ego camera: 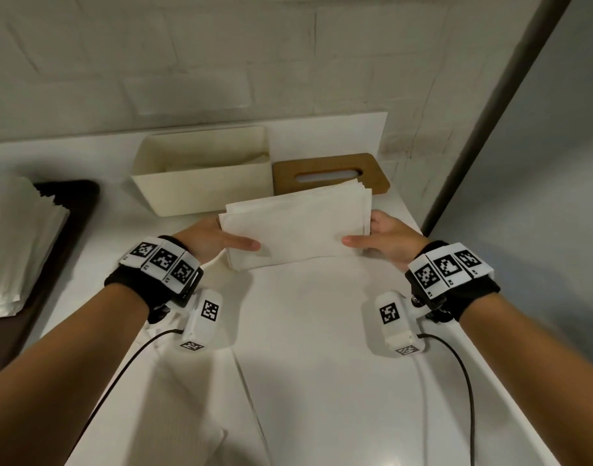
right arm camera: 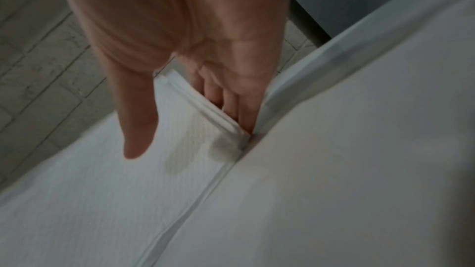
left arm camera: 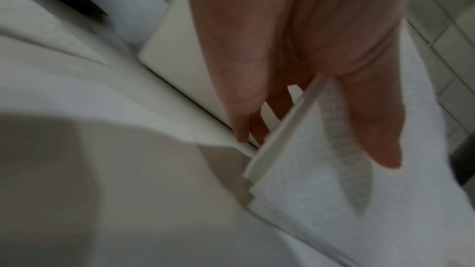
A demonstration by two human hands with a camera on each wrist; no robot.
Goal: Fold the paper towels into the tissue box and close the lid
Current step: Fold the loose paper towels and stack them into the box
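Note:
A folded stack of white paper towels (ego camera: 296, 227) is lifted a little above the white table, held at both ends. My left hand (ego camera: 207, 242) pinches its left end (left arm camera: 321, 170), thumb on top and fingers underneath. My right hand (ego camera: 387, 242) pinches the right end (right arm camera: 185, 149) the same way. Just behind stands the cream tissue box (ego camera: 204, 173), open at the top, with some paper inside. Its wooden lid (ego camera: 332, 171), with a slot in it, lies flat to the right of the box, partly hidden by the stack.
A tall pile of unfolded paper towels (ego camera: 16, 243) rests on a dark tray (ego camera: 76, 216) at the left edge. A flat white sheet (ego camera: 308, 331) lies on the table under my hands. A tiled wall (ego camera: 221, 62) stands close behind the box; the table's right edge (ego camera: 510, 391) runs diagonally.

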